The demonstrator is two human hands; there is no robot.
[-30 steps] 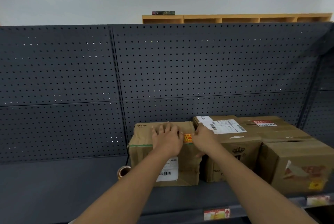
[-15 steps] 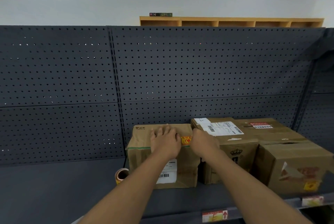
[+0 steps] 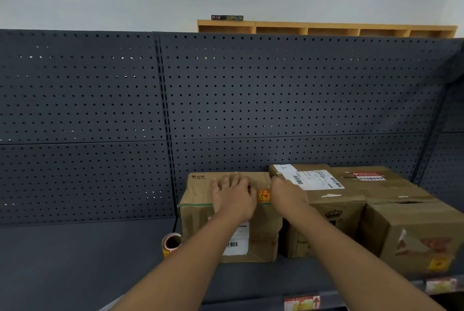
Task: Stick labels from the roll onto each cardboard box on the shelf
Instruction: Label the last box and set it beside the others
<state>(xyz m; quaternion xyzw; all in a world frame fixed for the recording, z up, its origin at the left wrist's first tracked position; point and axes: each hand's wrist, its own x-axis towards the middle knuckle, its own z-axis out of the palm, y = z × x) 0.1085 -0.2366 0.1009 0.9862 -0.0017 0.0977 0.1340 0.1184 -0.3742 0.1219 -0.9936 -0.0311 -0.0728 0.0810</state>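
Observation:
Three cardboard boxes stand in a row on the dark shelf. My left hand lies flat with spread fingers on top of the left box. My right hand rests at that box's top right corner, its fingertips hidden. An orange label sits on the box's front top edge between the two hands. The label roll stands on the shelf just left of that box. The middle box and the right box follow to the right.
A dark pegboard wall backs the shelf. The right box carries a yellow sticker on its front. A red-and-white tag hangs on the shelf's front edge. A wooden cubby unit shows above the pegboard.
Both hands stay on the left box with barely any shift. The view has drifted slightly, so the boxes sit a little lower and further left than before.

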